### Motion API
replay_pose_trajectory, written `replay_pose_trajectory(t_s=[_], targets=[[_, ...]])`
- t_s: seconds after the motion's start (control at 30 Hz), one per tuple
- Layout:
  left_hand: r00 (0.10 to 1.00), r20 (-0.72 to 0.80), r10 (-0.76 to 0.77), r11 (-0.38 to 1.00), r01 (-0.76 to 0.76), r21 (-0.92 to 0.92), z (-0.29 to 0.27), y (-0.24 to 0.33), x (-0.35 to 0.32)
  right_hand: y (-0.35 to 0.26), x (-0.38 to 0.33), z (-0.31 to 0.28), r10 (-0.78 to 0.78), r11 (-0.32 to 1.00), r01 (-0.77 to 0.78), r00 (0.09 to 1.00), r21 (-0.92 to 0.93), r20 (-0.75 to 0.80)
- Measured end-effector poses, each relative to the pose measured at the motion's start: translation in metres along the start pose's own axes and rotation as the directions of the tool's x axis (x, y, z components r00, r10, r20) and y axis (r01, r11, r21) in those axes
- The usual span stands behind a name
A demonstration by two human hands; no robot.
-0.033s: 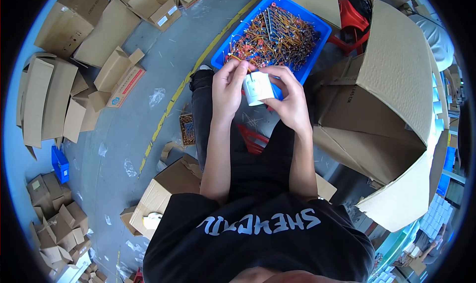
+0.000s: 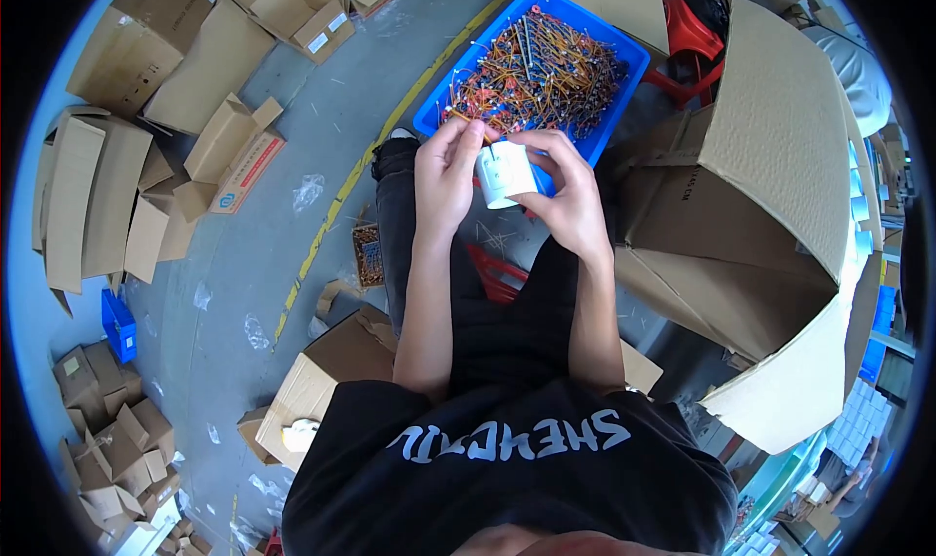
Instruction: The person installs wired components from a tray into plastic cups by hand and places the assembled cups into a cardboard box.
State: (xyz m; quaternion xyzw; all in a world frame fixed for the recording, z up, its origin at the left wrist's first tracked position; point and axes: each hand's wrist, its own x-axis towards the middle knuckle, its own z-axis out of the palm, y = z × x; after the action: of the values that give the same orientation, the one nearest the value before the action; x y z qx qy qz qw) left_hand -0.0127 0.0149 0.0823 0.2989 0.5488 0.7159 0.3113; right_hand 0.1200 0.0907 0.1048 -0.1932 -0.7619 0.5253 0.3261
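Above my lap, my right hand (image 2: 565, 186) grips a white, rounded plastic housing (image 2: 503, 178) with small holes and a slot at its upper rim. My left hand (image 2: 448, 171) is closed at the housing's upper left, thumb and forefinger pinched on a thin orange-yellow wire (image 2: 458, 115). The wire's lower end by the housing is partly hidden by the fingers. Just beyond both hands stands a blue plastic tub (image 2: 624, 93), heaped with many short wire leads (image 2: 546, 64) in orange, red and dark colours. A slim metallic rod (image 2: 527, 44) lies on the heap.
A large open cardboard box (image 2: 751, 254) stands close on my right. Another open carton (image 2: 327, 371) sits by my left side, near a small box of tiny parts (image 2: 368, 254). Cartons (image 2: 107, 195) line the left, and plastic scraps (image 2: 308, 192) litter the floor. A red chair (image 2: 694, 44) stands far right.
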Motion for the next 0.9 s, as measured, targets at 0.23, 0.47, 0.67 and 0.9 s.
replay_pose_trajectory(t_s=[0.23, 0.47, 0.67, 0.9], targets=[[0.981, -0.004, 0.193, 0.914, -0.178, 0.365, -0.005, -0.009, 0.000, -0.004, -0.004, 0.002, 0.108, 0.994, -0.107, 0.994, -0.027, 0.008], [0.949, 0.083, 0.305, 0.897, -0.316, 0.309, -0.008, -0.007, 0.001, 0.000, -0.002, 0.008, 0.173, 0.978, -0.185, 0.977, -0.093, -0.124], [0.919, 0.348, 0.184, 0.926, -0.281, 0.251, 0.005, 0.003, -0.003, 0.001, -0.012, -0.004, 0.148, 0.979, -0.181, 0.948, -0.094, -0.280], [0.880, 0.464, 0.105, 0.970, -0.193, 0.146, 0.018, 0.000, -0.056, -0.010, -0.101, -0.028, -0.266, 0.931, 0.169, 0.921, -0.322, -0.285]])
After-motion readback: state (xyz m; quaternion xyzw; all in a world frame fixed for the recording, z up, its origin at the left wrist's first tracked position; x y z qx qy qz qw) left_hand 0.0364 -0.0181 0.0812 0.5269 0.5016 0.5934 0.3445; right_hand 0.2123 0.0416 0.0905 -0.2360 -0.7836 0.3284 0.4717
